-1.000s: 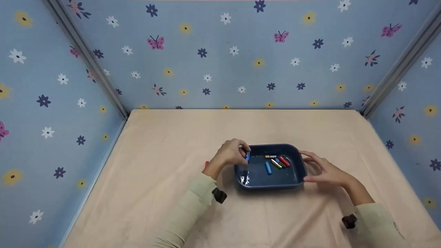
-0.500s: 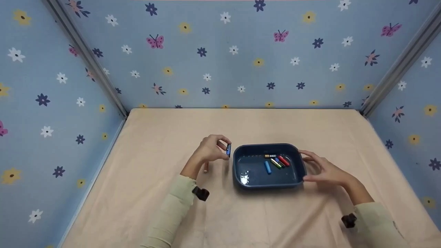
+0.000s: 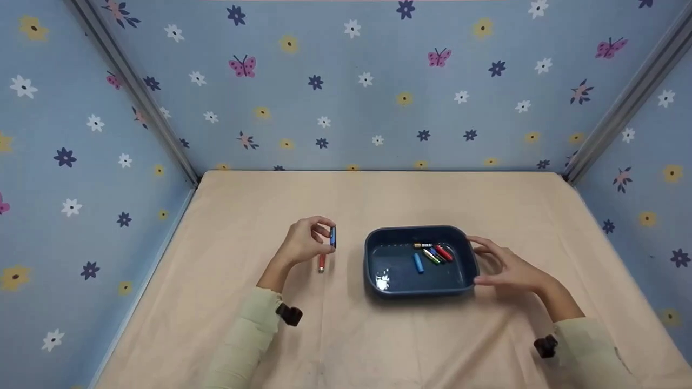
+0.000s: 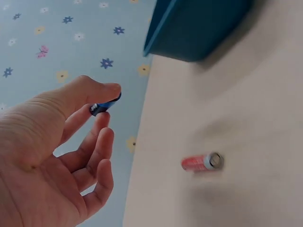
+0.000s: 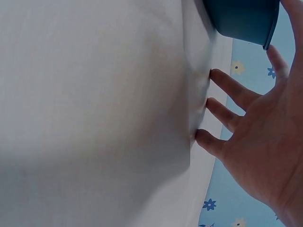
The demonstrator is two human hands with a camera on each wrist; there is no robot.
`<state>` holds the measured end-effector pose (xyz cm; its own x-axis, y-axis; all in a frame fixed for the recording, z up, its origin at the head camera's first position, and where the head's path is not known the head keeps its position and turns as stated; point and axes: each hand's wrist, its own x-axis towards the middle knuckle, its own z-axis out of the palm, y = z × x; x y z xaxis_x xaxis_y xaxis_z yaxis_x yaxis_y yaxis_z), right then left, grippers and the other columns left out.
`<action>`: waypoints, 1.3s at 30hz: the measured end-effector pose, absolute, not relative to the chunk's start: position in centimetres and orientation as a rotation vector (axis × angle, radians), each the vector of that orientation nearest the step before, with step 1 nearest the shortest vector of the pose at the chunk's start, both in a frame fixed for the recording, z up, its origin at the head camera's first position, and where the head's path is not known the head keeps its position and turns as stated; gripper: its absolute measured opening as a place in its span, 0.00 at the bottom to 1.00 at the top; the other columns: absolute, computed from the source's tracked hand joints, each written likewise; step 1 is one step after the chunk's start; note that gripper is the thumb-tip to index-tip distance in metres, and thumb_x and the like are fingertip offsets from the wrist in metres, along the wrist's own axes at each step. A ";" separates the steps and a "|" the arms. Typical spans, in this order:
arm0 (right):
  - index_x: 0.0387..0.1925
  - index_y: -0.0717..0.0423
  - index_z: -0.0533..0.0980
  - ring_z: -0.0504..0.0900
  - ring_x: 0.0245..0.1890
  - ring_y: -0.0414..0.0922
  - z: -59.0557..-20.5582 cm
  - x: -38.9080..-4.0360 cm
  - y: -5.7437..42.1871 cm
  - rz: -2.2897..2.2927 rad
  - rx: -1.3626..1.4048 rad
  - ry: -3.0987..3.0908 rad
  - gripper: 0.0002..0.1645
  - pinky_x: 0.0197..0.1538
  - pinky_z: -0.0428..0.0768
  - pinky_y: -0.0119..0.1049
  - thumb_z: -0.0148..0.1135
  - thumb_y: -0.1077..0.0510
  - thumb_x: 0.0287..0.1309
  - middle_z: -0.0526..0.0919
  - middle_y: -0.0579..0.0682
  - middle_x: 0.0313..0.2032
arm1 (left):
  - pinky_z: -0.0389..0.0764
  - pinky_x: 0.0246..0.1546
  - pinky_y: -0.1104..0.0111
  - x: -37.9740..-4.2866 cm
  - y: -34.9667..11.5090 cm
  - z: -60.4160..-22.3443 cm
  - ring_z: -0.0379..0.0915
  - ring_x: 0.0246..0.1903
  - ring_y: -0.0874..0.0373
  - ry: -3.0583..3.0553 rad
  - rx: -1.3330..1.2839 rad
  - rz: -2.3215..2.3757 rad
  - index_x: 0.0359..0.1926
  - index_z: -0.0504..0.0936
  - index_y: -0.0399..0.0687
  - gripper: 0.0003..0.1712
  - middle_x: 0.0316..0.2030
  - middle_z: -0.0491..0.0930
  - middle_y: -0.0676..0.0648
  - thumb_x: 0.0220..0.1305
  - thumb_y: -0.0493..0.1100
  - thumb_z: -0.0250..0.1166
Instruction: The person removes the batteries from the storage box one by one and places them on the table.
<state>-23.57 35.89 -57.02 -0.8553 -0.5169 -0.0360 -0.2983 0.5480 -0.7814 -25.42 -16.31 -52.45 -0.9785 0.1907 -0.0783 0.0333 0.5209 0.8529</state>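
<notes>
Partway along, we judge: several batteries (image 3: 431, 256) lie inside the basin (image 3: 424, 293), two remain outside. We see the left hand (image 3: 303, 241) pinch a blue battery (image 3: 333, 237); a red battery (image 4: 202, 162) lies nearby on the cloth (image 3: 270, 194). Right hand (image 3: 512, 268), fingers spread, touches the basin's right end

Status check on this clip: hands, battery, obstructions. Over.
Left hand pinches blue battery, apart from the tub. Right hand at tub's right end, fingers spread. Red battery lies on cloth near left hand; no obstruction visible.
</notes>
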 end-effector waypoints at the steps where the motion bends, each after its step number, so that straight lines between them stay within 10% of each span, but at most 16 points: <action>1: 0.89 0.45 0.61 0.72 0.80 0.68 -57.0 -23.6 35.9 -1.204 -0.675 2.520 0.59 0.78 0.51 0.88 0.83 0.55 0.64 0.73 0.64 0.83 | 0.79 0.43 0.69 -25.4 -16.7 -52.7 0.81 0.44 0.54 2.606 0.189 1.453 0.65 0.87 0.43 0.31 0.50 0.90 0.40 0.61 0.30 0.82; 23: 0.89 0.43 0.61 0.71 0.80 0.72 -56.8 -23.4 35.9 -1.192 -0.652 2.527 0.59 0.79 0.49 0.89 0.83 0.53 0.63 0.72 0.64 0.83 | 0.78 0.42 0.70 -24.8 -22.2 -56.9 0.78 0.43 0.56 2.568 0.187 1.399 0.63 0.87 0.42 0.30 0.48 0.88 0.42 0.60 0.28 0.81; 33: 0.87 0.48 0.64 0.78 0.77 0.52 -57.0 -23.7 35.9 -1.235 -0.727 2.520 0.57 0.79 0.52 0.85 0.83 0.58 0.63 0.76 0.65 0.80 | 0.79 0.44 0.70 -24.8 -21.7 -58.2 0.79 0.43 0.56 2.544 0.219 1.331 0.63 0.87 0.41 0.29 0.49 0.88 0.40 0.60 0.27 0.78; 39: 0.88 0.46 0.63 0.76 0.78 0.58 -57.0 -23.6 36.0 -1.216 -0.701 2.519 0.57 0.79 0.50 0.86 0.83 0.56 0.63 0.74 0.63 0.82 | 0.78 0.42 0.72 -24.8 -21.6 -59.0 0.78 0.42 0.56 2.548 0.244 1.321 0.62 0.87 0.37 0.28 0.48 0.87 0.40 0.59 0.28 0.79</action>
